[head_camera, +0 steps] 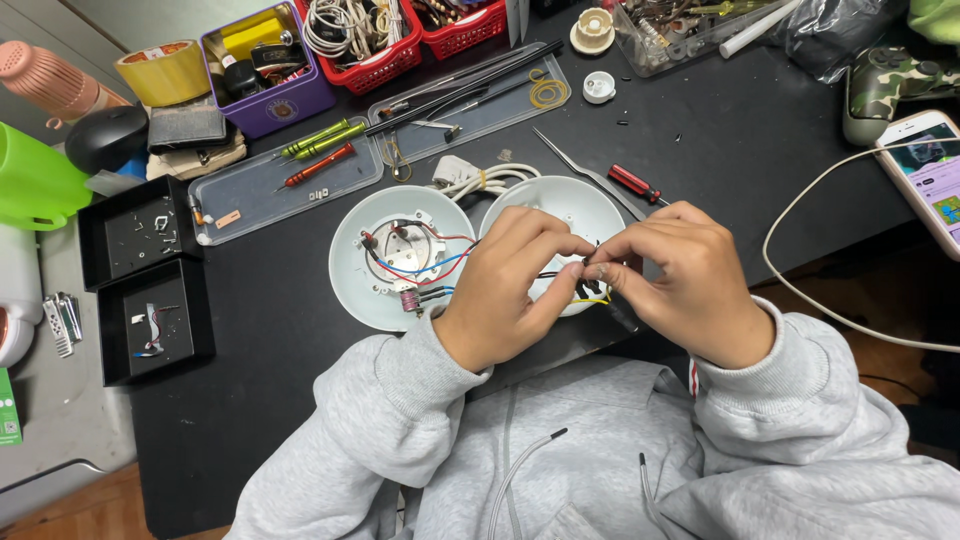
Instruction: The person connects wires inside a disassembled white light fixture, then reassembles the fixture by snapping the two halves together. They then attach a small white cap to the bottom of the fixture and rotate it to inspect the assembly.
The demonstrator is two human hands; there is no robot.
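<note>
Black and yellow wires [585, 285] | pinched between left hand [505, 290] and right hand [680, 285] | over white round housing [545, 205]

Small part pinched between left hand [505, 290] and right hand [675, 280]: too small and too covered by the fingertips to identify. Right white housing half [560, 205]: lower portion hidden behind both hands. Phone [930, 175] at 3 o'clock: cut by the frame edge. Red baskets [400, 40] at 12 o'clock: tops cropped.

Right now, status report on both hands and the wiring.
Left hand and right hand pinch thin wires over the white round housing. Tweezers lie just behind.
</note>
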